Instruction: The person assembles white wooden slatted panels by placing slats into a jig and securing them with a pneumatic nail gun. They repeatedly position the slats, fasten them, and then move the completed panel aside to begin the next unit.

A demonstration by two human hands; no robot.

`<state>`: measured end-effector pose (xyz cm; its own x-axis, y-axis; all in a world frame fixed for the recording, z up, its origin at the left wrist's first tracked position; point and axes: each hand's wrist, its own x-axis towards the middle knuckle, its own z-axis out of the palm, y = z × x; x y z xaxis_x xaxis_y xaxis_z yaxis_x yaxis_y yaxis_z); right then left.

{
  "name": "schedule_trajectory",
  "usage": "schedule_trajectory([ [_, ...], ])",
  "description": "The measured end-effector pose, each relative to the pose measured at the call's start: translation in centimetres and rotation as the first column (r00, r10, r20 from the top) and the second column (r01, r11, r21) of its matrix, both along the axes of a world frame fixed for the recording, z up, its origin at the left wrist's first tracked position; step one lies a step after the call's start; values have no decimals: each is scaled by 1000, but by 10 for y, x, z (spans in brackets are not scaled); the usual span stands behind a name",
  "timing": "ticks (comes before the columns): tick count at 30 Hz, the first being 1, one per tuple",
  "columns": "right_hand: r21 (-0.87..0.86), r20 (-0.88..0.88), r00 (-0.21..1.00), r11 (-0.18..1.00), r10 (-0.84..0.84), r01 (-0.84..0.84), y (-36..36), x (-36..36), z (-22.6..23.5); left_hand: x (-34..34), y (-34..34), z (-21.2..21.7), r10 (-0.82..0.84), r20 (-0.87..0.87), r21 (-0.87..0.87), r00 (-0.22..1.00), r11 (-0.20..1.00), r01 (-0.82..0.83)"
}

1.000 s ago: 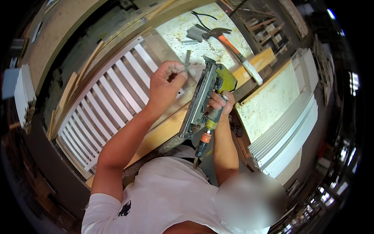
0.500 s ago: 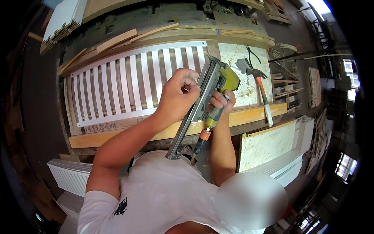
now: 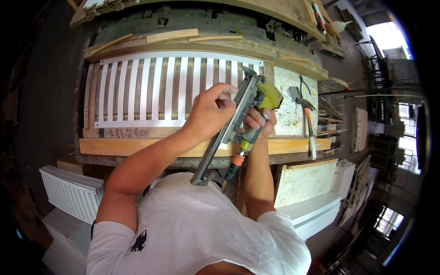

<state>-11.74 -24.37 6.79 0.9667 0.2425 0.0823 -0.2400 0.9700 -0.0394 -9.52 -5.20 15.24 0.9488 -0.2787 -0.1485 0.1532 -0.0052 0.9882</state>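
A pneumatic nail gun (image 3: 270,95), yellow-green and black with a long metal magazine, is held at a slant above the workbench. My right hand (image 3: 259,123) wraps its fingers round the handle. An orange air-hose coupling (image 3: 238,159) hangs below that grip. Curled shut beside the magazine, my left hand (image 3: 211,109) has its fingertips close against the metal; what they pinch, if anything, is too small to make out. Behind the hands a white slatted panel (image 3: 170,89) lies flat in a wooden frame on the bench, partly covered by my left hand and the gun.
A hammer (image 3: 308,123) with an orange and white handle lies right of the gun on a white, stained board (image 3: 286,117). Wood strips (image 3: 172,35) rest along the bench's far side. Stacked white slatted panels (image 3: 68,192) stand near left, more white pieces (image 3: 316,211) near right.
The view has turned and shifted slightly, so the bench appears straighter. Both hands and the nail gun keep nearly the same pose, with my left hand still at the magazine.
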Motion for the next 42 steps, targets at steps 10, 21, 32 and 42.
schedule_trajectory([
  [10,-12,-33,997,997,-71,71,17,6,5,-19,28,18,-72,476,227,876,973,-43],
  [21,-69,-143,989,997,-42,33,22,-2,-12,-51,40,-22,-214,919,273,332,951,-144],
  [32,-903,-427,771,267,-472,-337,-19,-55,76,-70,-58,-81,-249,-228,-30,941,968,248],
  [42,-884,-426,752,55,-503,-464,-80,-76,74,-79,-146,-118,-434,149,366,888,859,358],
])
